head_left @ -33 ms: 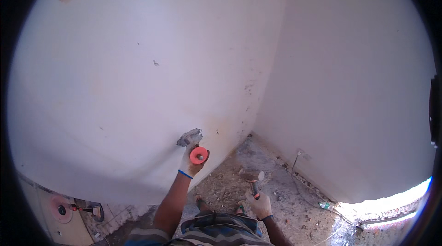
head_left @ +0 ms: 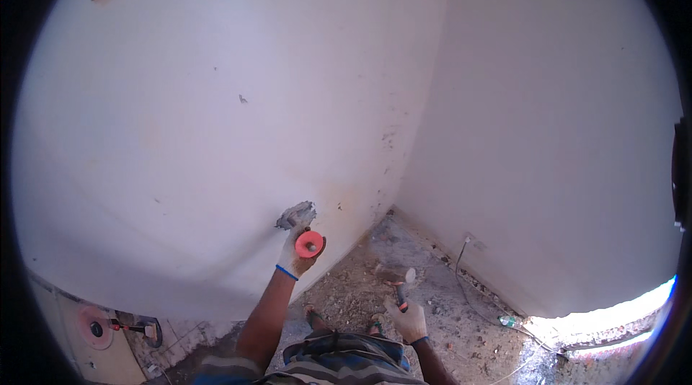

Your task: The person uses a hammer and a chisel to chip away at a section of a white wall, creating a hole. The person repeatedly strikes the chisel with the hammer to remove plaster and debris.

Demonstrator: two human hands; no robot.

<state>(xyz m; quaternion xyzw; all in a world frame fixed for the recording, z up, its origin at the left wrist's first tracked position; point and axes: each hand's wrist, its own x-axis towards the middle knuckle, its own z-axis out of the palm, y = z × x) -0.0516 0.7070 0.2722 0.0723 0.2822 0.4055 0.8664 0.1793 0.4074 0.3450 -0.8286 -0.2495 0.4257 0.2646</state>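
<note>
So the floor (head_left: 432, 291) here is rough grey concrete, pretty dusty, with crumbly rubble and small chips scattered all over, thickest near the corner where the two white walls meet. A thin pale cable (head_left: 468, 291) snakes along the foot of the right-hand wall and trails off toward the bright doorway. A small clear plastic bottle with a green cap (head_left: 509, 321) lies on its side just beside that wall. The person's two sandalled feet (head_left: 317, 319) stand on the debris near the lower edge.
</note>
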